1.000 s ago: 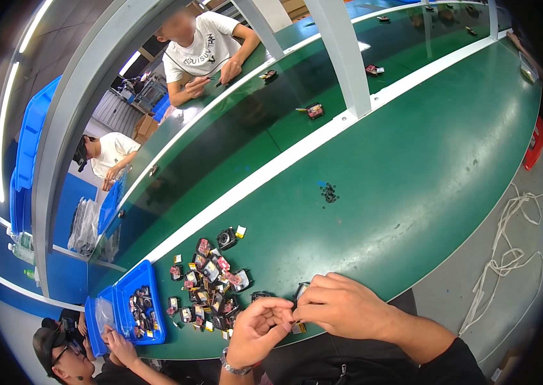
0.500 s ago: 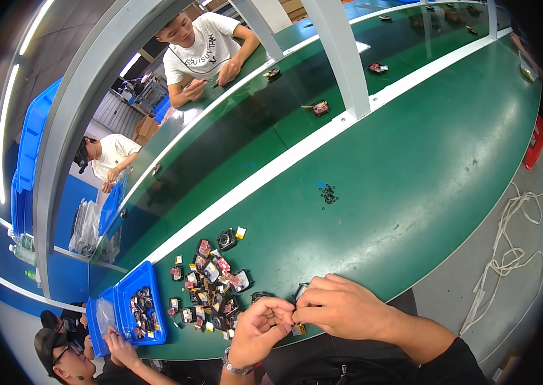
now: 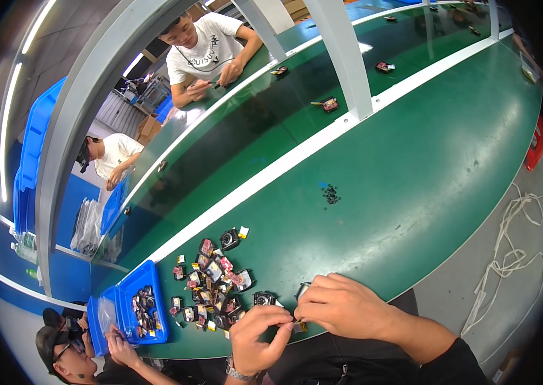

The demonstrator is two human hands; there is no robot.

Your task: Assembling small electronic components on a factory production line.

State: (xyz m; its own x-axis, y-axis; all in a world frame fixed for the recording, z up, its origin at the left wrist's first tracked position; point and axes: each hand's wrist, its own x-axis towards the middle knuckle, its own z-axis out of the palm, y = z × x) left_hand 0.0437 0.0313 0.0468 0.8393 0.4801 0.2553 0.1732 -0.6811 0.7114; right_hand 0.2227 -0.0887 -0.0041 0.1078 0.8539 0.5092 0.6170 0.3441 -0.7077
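Note:
My left hand [image 3: 258, 337] and my right hand [image 3: 342, 307] meet at the near table edge, fingertips pinched close together. What lies between the fingertips is too small and covered to make out. Just below them shows a small yellow-and-silver piece [image 3: 300, 326], like a battery. A black electronic housing [image 3: 303, 290] is partly hidden behind my right hand's fingers. Another black housing with a round part [image 3: 263, 298] lies above my left hand. To the left spreads a pile of small electronic modules [image 3: 214, 271], black housings with red boards and yellow-white batteries.
A blue bin [image 3: 164, 314] of similar modules stands at left, beside a co-worker's hand [image 3: 121, 346]. Small black rings [image 3: 330, 194] lie mid-table. Past a white rail [image 3: 271, 168], modules [image 3: 329, 104] sit on a green belt. A grey post [image 3: 346, 64] rises there; co-workers sit beyond.
My left hand's fingers have shifted and straightened a little, uncovering more of the black housing above them. The modules on the belt have moved slightly right. My right hand stays nearly in place.

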